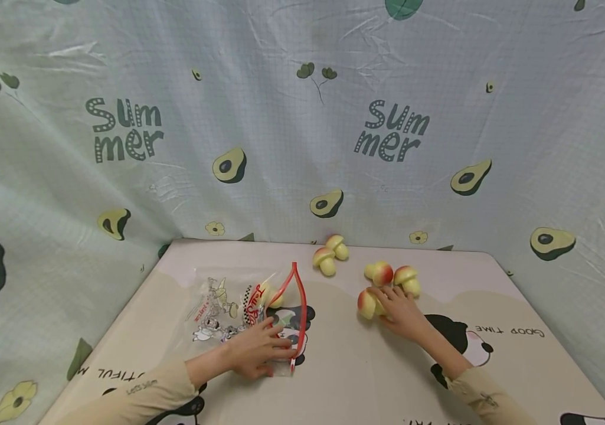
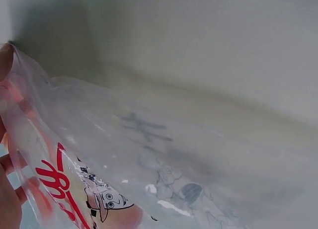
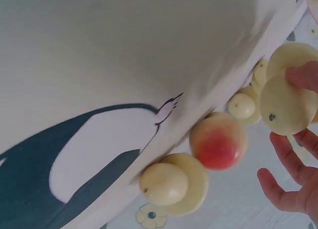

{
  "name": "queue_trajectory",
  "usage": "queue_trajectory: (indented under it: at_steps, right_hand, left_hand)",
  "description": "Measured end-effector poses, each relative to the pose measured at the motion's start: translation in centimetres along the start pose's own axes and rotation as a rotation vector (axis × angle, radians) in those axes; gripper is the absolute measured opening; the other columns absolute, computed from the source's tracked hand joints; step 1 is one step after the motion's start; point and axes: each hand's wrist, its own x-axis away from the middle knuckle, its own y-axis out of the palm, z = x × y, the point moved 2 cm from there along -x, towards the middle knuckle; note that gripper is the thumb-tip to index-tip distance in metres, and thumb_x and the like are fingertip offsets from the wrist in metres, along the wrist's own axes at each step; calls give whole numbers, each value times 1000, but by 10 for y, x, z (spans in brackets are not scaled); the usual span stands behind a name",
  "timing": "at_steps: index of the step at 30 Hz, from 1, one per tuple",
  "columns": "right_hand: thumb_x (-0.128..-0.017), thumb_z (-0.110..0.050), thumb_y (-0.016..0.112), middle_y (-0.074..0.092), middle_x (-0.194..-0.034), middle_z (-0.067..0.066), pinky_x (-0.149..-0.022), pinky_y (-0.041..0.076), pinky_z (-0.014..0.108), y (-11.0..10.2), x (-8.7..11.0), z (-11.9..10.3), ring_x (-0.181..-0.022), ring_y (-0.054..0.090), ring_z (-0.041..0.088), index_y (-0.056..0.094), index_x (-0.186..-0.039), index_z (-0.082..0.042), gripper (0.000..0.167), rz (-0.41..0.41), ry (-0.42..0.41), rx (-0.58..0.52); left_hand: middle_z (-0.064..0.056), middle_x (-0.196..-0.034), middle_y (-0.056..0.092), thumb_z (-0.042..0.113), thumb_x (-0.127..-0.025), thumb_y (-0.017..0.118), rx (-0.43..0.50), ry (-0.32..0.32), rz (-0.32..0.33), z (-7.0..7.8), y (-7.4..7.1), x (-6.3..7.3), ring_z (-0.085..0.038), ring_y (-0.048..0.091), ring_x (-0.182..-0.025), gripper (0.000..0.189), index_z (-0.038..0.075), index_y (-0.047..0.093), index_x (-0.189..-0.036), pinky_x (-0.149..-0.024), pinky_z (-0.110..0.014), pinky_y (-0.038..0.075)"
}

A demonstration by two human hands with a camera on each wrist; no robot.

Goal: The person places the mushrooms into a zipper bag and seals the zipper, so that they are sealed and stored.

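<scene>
A clear zip bag with a red slider edge and cartoon print lies flat at the left, its mouth toward the right. My left hand holds the bag near its red edge, fingers on both sides of the film in the left wrist view. Inside the bag sits a yellow toy mushroom, partly covered by the print. My right hand grips another toy mushroom with a red-and-yellow cap, thumb on one side and fingers on the other. Just behind that hand lie two more toy mushrooms.
Two further toy mushrooms, one nearer and one farther, lie near the back edge of the table. The table cover carries panda drawings and lettering. A curtain printed with avocados hangs behind and beside the table.
</scene>
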Motion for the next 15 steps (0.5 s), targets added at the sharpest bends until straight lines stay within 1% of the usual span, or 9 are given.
queue_trajectory:
  at_steps: [4,5,9,12,15]
  right_hand:
    - [-64,-12,76,56,-111,7,-69,41,50,-1,-5,-8,-98,50,29,49,-120,-14,62,2,-23,-26]
    - [-64,-12,76,56,-110,7,-69,41,50,-1,-6,-10,-98,50,28,49,-119,-14,62,11,-34,-26]
    - [-64,-15,76,58,-106,6,-68,39,46,-1,-10,-15,-94,50,24,49,-119,-13,61,25,-60,-21]
    - [-65,-17,76,58,-102,3,-69,38,44,2,-13,-18,-91,48,21,49,-119,-14,60,17,-68,-18]
    - [-65,-18,76,59,-98,2,-70,36,42,3,-15,-22,-88,47,19,50,-119,-15,59,24,-83,-31]
  left_hand:
    - [11,-117,56,52,-79,53,-3,8,-4,0,-1,0,-16,49,-105,55,30,46,-128,-90,-40,39]
    - [11,-118,56,53,-79,53,-1,8,-5,0,-1,0,-16,49,-105,55,30,46,-128,-90,-40,39]
    - [10,-118,56,53,-79,53,7,2,-12,-1,-1,0,-17,49,-106,56,29,45,-129,-91,-41,39]
    - [10,-119,56,53,-79,52,13,-4,-18,-1,-1,0,-17,49,-107,57,29,45,-130,-91,-41,38]
    - [10,-120,56,53,-79,52,18,-5,-21,0,-1,1,-18,49,-108,57,28,44,-130,-92,-42,38]
